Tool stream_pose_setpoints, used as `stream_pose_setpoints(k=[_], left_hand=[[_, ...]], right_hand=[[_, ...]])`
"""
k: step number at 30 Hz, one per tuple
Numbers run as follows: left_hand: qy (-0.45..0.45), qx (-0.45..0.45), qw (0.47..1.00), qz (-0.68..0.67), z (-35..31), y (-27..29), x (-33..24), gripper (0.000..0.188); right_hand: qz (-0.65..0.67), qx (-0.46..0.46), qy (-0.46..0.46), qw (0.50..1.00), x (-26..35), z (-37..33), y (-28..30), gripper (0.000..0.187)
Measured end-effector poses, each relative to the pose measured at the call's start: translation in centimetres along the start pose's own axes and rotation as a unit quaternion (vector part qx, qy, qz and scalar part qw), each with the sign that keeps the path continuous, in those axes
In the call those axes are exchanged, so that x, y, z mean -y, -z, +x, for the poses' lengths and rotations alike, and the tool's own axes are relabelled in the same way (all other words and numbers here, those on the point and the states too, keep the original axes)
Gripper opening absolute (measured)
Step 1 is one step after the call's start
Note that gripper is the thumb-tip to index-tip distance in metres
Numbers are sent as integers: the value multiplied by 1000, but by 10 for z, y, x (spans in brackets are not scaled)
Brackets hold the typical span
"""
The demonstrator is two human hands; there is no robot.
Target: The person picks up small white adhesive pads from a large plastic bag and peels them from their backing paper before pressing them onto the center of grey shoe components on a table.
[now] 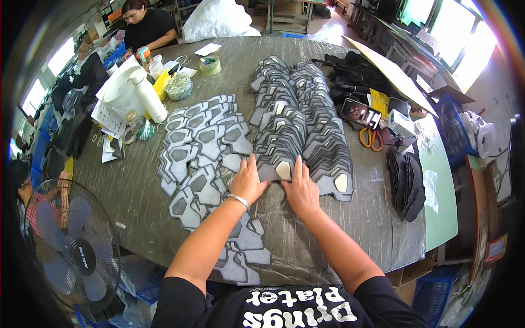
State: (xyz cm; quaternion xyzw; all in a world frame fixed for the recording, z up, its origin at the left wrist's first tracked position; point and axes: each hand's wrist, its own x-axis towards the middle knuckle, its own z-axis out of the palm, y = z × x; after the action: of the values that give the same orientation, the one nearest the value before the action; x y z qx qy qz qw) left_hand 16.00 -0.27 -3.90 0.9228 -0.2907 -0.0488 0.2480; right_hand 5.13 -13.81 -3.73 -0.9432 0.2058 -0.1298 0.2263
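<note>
My left hand [248, 181] and my right hand [301, 190] are at the near end of the left one of two overlapping rows of flat grey pieces. Between them lies the front grey piece [268, 170], dark-edged, with a cream-white patch. Fingers run along its two sides and thumbs meet its near edge; parts of both grips are hidden. Beside it, the right row ends in another grey piece [332, 184] with a cream patch. Left of my hands, a looser spread of grey pieces with darker grey patches [208, 136] reaches toward me.
Orange-handled scissors [371, 139], a phone [361, 113] and black stacked pieces [406, 183] lie right. A white bottle [147, 98] and tape roll [209, 65] stand left. A fan [76, 251] is near left; a person [147, 33] works across the table.
</note>
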Motion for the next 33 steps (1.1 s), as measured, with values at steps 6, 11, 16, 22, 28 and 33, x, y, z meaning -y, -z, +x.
stream_pose_setpoints(k=[6,11,16,22,28,33], left_hand=[[8,-53,998,-32,16,-8,-23,82],[-43,-83,995,-18,11,-1,-24,99],[-67,-53,996,-25,14,1,-48,103],[-61,-15,998,-27,14,15,-39,105],[-41,-36,998,-17,31,-10,-45,107],[-22,-25,997,-68,36,-20,-52,108]], right_hand=[[-29,-31,20,999,-9,16,8,85],[-29,-108,97,989,-13,0,24,71],[-13,-157,95,983,-29,-12,54,74],[15,-71,-22,997,-105,-37,76,121],[86,-63,20,994,-126,11,60,116],[85,-25,33,995,-125,13,67,118]])
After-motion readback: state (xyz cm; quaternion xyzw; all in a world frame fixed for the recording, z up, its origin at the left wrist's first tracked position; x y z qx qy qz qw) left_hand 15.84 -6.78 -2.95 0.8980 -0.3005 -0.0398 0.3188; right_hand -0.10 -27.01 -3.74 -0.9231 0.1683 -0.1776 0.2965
